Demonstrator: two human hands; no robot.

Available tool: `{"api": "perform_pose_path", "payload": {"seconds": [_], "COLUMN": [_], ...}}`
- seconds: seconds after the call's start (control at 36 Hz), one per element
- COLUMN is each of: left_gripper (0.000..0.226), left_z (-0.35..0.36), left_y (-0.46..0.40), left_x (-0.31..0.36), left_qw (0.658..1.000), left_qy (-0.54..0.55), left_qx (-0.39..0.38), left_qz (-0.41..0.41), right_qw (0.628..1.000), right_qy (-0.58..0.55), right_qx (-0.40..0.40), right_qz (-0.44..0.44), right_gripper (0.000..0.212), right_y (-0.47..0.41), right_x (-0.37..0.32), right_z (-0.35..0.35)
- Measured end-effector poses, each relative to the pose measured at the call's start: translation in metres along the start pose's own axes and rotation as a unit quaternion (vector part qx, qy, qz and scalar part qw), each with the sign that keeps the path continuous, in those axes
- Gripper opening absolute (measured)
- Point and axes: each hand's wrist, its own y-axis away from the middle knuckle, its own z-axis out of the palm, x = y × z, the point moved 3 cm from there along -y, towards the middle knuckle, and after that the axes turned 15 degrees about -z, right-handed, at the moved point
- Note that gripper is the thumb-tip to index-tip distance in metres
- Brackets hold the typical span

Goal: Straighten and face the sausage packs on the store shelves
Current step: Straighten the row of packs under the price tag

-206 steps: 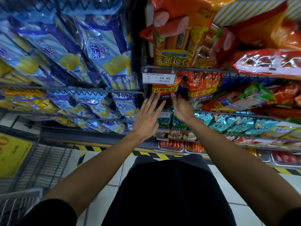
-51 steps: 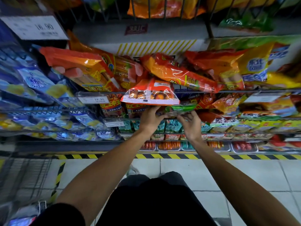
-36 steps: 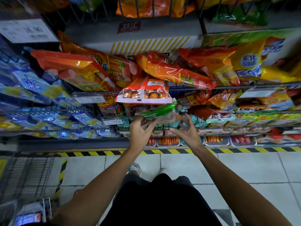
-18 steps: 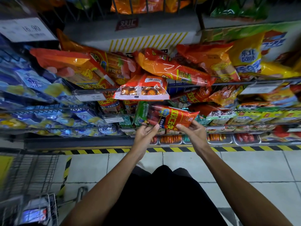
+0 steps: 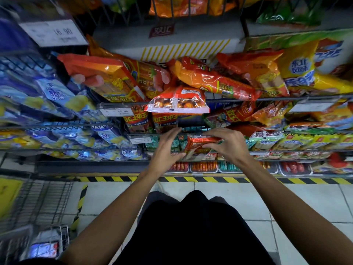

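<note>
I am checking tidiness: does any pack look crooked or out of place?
Yes. On the upper wire shelf a long red pack lies diagonally across its neighbours, and a pack of brown balls juts over its front edge. The right hand holds a small red pack.

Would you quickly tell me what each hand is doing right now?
Left hand: open, fingers straight, thumb touching the red sausage pack.
Right hand: closed, holding that pack.

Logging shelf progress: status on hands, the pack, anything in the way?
Right hand grips red sausage pack, mid-air. Left hand open against its left end. Clear-windowed pack overhangs the shelf rail just above.
</note>
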Motion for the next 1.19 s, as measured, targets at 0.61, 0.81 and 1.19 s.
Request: {"api": "perform_pose_path", "payload": {"seconds": [0.61,0.81,1.19], "left_gripper": [0.044,0.050,0.059], "left_z": [0.006,0.008,-0.005], "left_y": [-0.012,-0.018,-0.029], "left_x": [0.000,0.000,-0.008], "left_qw": [0.988,0.979,0.989], "left_qy": [0.146,0.190,-0.062], "left_qx": [-0.035,-0.050,0.081], "left_qz": [-0.043,-0.061,0.106], "right_qw": [0.930,0.941,0.955], "right_qy": [-0.273,-0.247,-0.213], "right_qx": [0.106,-0.026,0.058], "right_qz": [0.221,0.229,0.199], "right_gripper": [0.101,0.070,0.042], "right_y": [0.029,0.033,-0.002], "right_x": [0.005,0.003,0.026], "right_z": [0.028,0.051,0.052]}}
